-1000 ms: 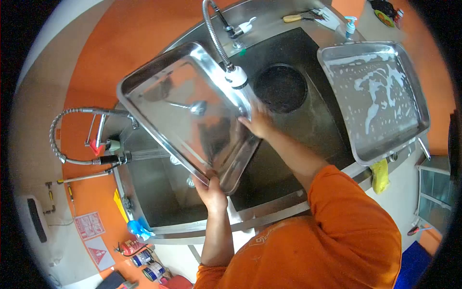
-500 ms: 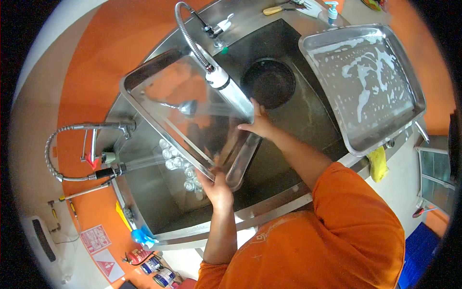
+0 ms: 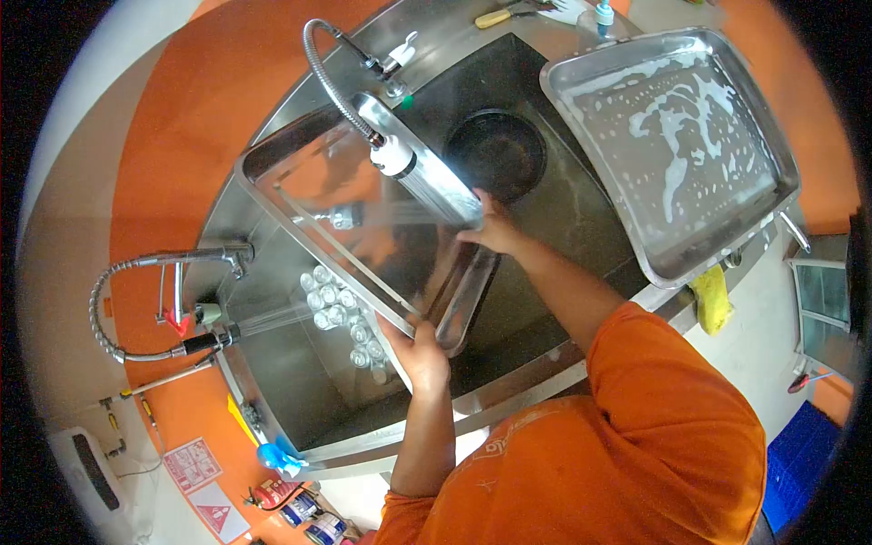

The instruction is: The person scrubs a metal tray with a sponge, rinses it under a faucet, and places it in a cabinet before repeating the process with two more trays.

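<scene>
A deep, shiny metal tray (image 3: pixel 363 195) is tilted over the sink, its inside facing up. My left hand (image 3: pixel 421 359) is closed on its near edge. My right hand (image 3: pixel 493 229) grips the tray's right side, thumb over the rim. Water from the white spray head (image 3: pixel 393 156) of a flexible faucet runs along that side towards my right hand. Several pale, round-topped containers (image 3: pixel 336 304) sit in the left basin, partly hidden under the tray. A dark round pan (image 3: pixel 495 156) lies in the right basin.
A second metal tray (image 3: pixel 672 173), streaked with suds, rests at the right. Another sprayer (image 3: pixel 211 341) shoots water into the left basin. A yellow cloth (image 3: pixel 713 300) hangs off the front edge. A yellow-handled tool (image 3: pixel 493 18) and a pump bottle (image 3: pixel 603 16) stand behind.
The view has shifted slightly. The tray stays in both my hands at nearly the same tilt, and water still runs over it.
</scene>
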The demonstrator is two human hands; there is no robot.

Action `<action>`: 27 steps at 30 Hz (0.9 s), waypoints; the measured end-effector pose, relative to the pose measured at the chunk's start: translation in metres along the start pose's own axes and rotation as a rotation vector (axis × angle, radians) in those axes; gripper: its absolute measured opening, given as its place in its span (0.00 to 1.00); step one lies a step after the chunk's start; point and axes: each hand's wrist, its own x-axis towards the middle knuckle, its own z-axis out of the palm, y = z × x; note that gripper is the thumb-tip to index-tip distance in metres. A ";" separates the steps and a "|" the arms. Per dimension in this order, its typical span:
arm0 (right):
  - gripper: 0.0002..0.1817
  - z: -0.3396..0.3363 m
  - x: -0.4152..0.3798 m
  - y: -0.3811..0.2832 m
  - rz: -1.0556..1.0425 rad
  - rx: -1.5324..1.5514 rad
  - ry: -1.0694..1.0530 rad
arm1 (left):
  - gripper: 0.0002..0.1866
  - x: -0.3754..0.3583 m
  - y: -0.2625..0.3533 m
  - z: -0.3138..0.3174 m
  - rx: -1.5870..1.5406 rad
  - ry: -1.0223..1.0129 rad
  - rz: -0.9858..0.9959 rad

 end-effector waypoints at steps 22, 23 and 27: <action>0.55 0.007 -0.074 -0.107 -0.338 -0.406 -0.527 | 0.32 0.007 -0.005 0.007 -0.104 -0.093 0.040; 0.53 -0.010 -0.067 -0.111 -0.148 -0.452 -0.548 | 0.34 0.006 -0.004 0.007 -0.090 -0.075 0.027; 0.50 0.023 -0.044 -0.061 0.127 -0.357 -0.371 | 0.37 0.004 -0.003 0.009 0.018 -0.040 0.064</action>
